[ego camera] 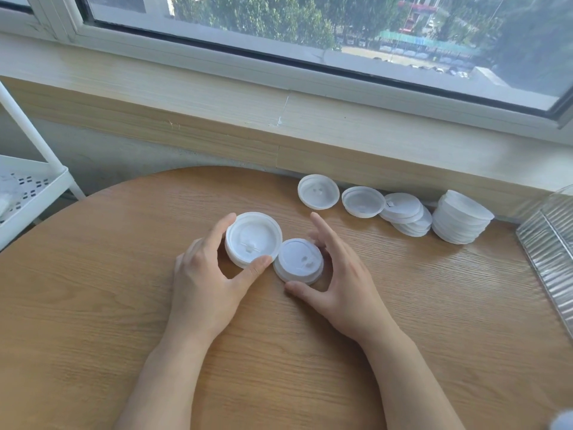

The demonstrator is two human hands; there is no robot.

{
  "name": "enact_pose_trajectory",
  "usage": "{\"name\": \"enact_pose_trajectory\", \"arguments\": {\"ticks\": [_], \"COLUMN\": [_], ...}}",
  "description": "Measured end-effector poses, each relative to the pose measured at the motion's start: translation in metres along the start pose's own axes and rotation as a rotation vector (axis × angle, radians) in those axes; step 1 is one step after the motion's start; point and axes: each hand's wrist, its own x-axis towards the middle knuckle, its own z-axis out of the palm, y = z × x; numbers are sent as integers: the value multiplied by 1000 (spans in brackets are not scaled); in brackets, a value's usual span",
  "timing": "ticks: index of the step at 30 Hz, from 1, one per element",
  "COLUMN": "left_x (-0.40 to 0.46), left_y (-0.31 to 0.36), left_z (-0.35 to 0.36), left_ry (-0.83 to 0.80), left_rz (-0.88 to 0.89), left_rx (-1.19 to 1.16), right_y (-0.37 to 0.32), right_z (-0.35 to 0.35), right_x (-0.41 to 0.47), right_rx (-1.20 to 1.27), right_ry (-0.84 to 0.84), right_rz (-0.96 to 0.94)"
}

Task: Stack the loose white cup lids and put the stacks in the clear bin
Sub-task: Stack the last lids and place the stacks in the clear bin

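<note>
Head view, single frame.

Round wooden surface (93, 305), light oak grain, fills the lower two thirds of the frame.

Left hand (204, 274), centre of frame: thumb and fingers curled round a short stack of white plastic cup lids (252, 238), thumb on the near edge, fingers on the left edge. The stack is tilted up toward the camera, hollow side showing.

Right hand (338, 274), just right of centre: fingers behind and thumb in front of a second short stack of white lids (299, 260) lying flat on the surface. The thumb lies on the wood just beside the near rim; whether the fingers actually grip the stack cannot be told. The two stacks touch edge to edge.

Upper right of the surface, a row along the back edge:
- one loose white lid (318, 191), leaning up
- a second loose white lid (363, 201) just beside it
- a slumped pile of white lids (406, 214), fanned sideways
- a taller stack of white lids (462, 217), tilted.

Right edge of frame: clear ribbed plastic bin (548, 246), only partly in view, near the taller stack. No lids can be made out in the part that shows.

Left edge: white perforated metal shelf rack (31, 187).

Top: wood-grain window sill (186, 97) and white-framed window (279, 29) with trees outside.
</note>
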Motion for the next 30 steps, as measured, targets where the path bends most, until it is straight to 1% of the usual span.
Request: {"name": "enact_pose_trajectory", "arguments": {"ticks": [3, 7, 13, 20, 23, 26, 30], "left_x": [0, 0, -1, -4, -4, -6, -10], "left_y": [0, -1, -3, -2, -2, 1, 8], "left_z": [0, 1, 3, 4, 5, 9, 15], "left_ry": [-8, -20, -60, -175, -206, -223, -245], "left_rz": [14, 23, 34, 103, 116, 129, 157], "left_rx": [4, -8, -22, -12, -19, -34, -36], "right_y": [5, 4, -1, -9, -11, -16, -23], "right_z": [-1, -5, -10, -9, -9, -12, -12], "right_x": [-2, 0, 0, 1, 1, 0, -2], "right_rx": [-64, -28, 186, 369, 380, 379, 322], "right_ry": [4, 37, 161, 174, 213, 294, 368], "right_rz": [-9, 4, -17, -89, -126, -150, -207]}}
